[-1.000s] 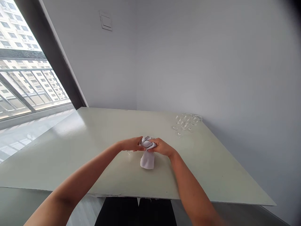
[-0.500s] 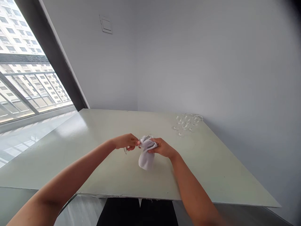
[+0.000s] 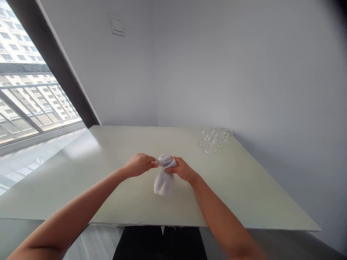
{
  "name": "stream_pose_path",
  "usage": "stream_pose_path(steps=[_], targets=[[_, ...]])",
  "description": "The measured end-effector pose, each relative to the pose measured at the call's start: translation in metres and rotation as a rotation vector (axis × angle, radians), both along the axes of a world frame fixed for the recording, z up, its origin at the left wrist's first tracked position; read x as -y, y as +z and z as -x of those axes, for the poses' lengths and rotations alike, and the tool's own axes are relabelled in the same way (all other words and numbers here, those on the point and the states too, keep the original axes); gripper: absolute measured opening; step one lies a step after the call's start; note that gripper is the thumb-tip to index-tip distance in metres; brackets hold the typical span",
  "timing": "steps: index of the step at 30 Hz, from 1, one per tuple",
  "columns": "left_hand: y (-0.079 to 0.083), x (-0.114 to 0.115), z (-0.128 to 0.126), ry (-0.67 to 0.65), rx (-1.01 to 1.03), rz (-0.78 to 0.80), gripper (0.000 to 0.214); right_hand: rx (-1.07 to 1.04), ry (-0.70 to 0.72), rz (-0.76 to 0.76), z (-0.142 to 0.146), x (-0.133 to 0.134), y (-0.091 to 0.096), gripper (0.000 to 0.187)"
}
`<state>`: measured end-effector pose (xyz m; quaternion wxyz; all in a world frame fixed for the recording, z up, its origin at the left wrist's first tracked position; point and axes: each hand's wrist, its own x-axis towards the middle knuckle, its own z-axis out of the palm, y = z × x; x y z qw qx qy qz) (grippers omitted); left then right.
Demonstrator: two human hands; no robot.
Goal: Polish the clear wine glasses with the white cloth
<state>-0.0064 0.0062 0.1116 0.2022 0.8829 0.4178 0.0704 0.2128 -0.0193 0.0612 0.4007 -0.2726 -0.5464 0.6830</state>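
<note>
Above the middle of the table, my left hand (image 3: 140, 165) pinches the thin clear stem of a stemmed glass (image 3: 155, 161). The glass lies sideways, its bowl mostly covered by a white cloth (image 3: 164, 182). My right hand (image 3: 183, 169) is closed on the cloth around the bowl, with the thumb in front. Loose cloth hangs below the right hand. The foot of the glass is hidden behind my left fingers, and how far the cloth reaches into the bowl cannot be seen.
Several clear stemmed glasses (image 3: 213, 139) stand grouped at the table's far right, close to the wall. The pale glossy table (image 3: 121, 144) has its front edge just before my legs. A window (image 3: 32, 83) is on the left, and a switch (image 3: 117, 25) is on the wall.
Both hands, with the glass and cloth, have shifted slightly left in view. My left hand has turned, and the glass foot that showed beside it is now hidden.
</note>
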Motion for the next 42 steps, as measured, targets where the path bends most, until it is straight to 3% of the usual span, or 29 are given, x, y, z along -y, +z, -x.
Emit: stream_pose_path(steps=[3,5,7,11,12,14,16,18,23,26,30,33,37,39,42], targets=[[0.003,-0.003,0.013,-0.141,0.084,0.568,0.05,0.099,0.151,-0.078,-0.002,0.005,0.006,0.03],[0.0,-0.002,0.015,-0.161,0.116,0.627,0.054,0.076,0.145,-0.076,-0.001,0.005,0.005,0.026],[-0.007,0.002,0.01,-0.071,0.11,0.351,0.048,0.006,0.038,0.002,0.002,0.002,0.001,0.025],[-0.021,0.011,-0.005,0.049,-0.039,-0.513,0.029,-0.206,-0.172,0.21,0.011,-0.005,-0.01,0.024],[-0.022,0.012,-0.007,0.033,-0.082,-0.616,0.027,-0.231,-0.178,0.222,0.012,-0.006,-0.011,0.023],[-0.021,0.011,-0.008,-0.002,-0.127,-0.65,0.027,-0.195,-0.134,0.19,0.012,-0.005,-0.011,0.028],[-0.016,0.009,-0.003,-0.018,-0.12,-0.54,0.029,-0.08,-0.078,0.105,0.011,-0.002,-0.009,0.036],[-0.007,0.005,0.004,-0.014,-0.081,-0.334,0.03,0.054,-0.026,0.015,0.01,0.001,-0.008,0.039],[0.007,-0.005,0.022,-0.05,0.087,0.42,0.034,0.257,0.023,-0.251,0.014,0.007,-0.005,0.018],[-0.005,-0.008,0.025,-0.086,0.249,0.727,0.038,0.292,0.004,-0.423,0.015,0.006,-0.003,0.019],[-0.036,-0.011,0.018,-0.079,0.51,0.952,0.047,0.381,-0.1,-0.526,0.006,-0.003,-0.007,0.024],[-0.05,-0.018,0.011,-0.067,0.581,0.978,0.045,0.415,-0.195,-0.535,-0.004,-0.015,-0.016,0.029],[-0.051,-0.032,0.004,-0.029,0.51,0.862,0.045,0.483,-0.369,-0.537,-0.026,-0.032,-0.025,0.039],[-0.05,-0.037,0.001,0.066,0.439,0.719,0.044,0.602,-0.56,-0.526,-0.041,-0.038,-0.024,0.042],[-0.056,-0.038,-0.007,0.361,0.268,0.317,0.039,0.816,-0.943,-0.569,-0.052,-0.041,-0.02,0.044]])
